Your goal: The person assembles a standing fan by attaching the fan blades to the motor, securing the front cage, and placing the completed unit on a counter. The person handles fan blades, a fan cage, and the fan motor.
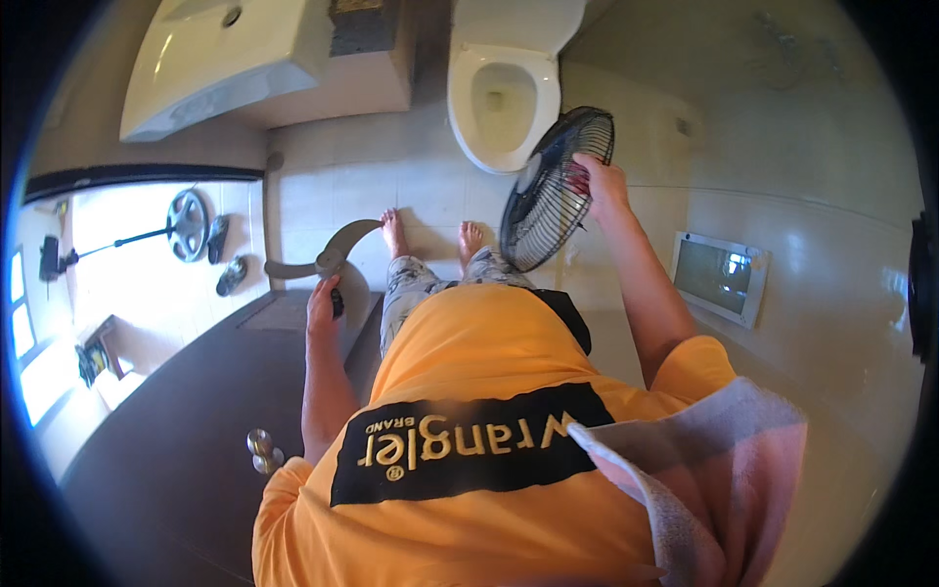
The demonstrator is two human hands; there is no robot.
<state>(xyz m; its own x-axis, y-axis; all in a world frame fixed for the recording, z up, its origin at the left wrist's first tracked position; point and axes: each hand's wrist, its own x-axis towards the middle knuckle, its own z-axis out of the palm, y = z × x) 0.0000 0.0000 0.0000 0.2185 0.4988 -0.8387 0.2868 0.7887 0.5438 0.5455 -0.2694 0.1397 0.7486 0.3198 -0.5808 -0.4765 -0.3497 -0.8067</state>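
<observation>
My left hand (323,303) is closed on a grey three-bladed fan blade (333,259), gripping it near its lower blade. A small black piece (337,302) shows at the same hand; I cannot make out whether it is a separate part. Out to the right, my right hand (602,186) grips a round black wire fan guard (558,191) by its side. The guard is tilted, with a dark, solid-looking middle. Something red (579,180) shows under the right fingers. The guard's upper edge overlaps the view of the toilet's right side.
Ahead stands a white toilet (502,103) with its lid up; a white washbasin (225,59) is at the far left. An open brown door (176,421) is beside my left arm. Through the doorway are a stand fan's base (187,225) and shoes (232,276). A towel (714,470) hangs over my shoulder.
</observation>
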